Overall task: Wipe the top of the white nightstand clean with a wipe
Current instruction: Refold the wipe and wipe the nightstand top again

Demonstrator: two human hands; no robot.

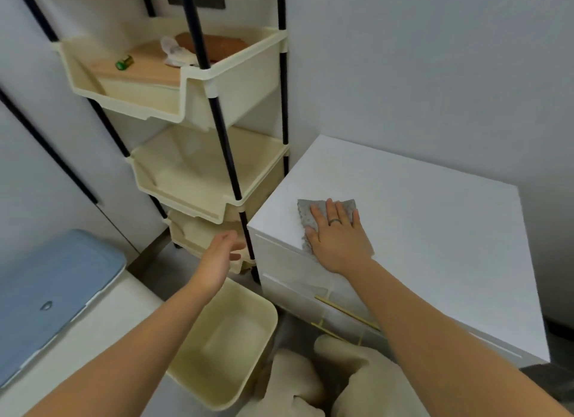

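While the right hand (337, 236) lay flat on the grey wipe (306, 210), fingers straight, it looked to me a pressing hold and not a grip, the palm's weight keeping the cloth against the nightstand (419, 224) so it could slide. Wipe and hand sat at the top's near-left corner, about the centre of the frame, just by the front edge, which suggested a stroke along that edge. Most of the white top stretched bare toward the right. The left hand (222, 252) hung in the air left of the nightstand, in front of the rack (214, 180), loose and half-cupped, holding nothing; I judged it was kept clear of the work. It was blurred, so I could not tell its fingers apart. The palm hid the wipe's near part, and I could not say how the cloth was folded. Whether any dust lay on the top was beyond seeing. In the rack's top tray, upper left, a small green thing (124, 63) and some crumpled white stuff were too soft to name. Pale shapes at the bottom edge were cut off and unclear, beside a cream bin (226, 339).
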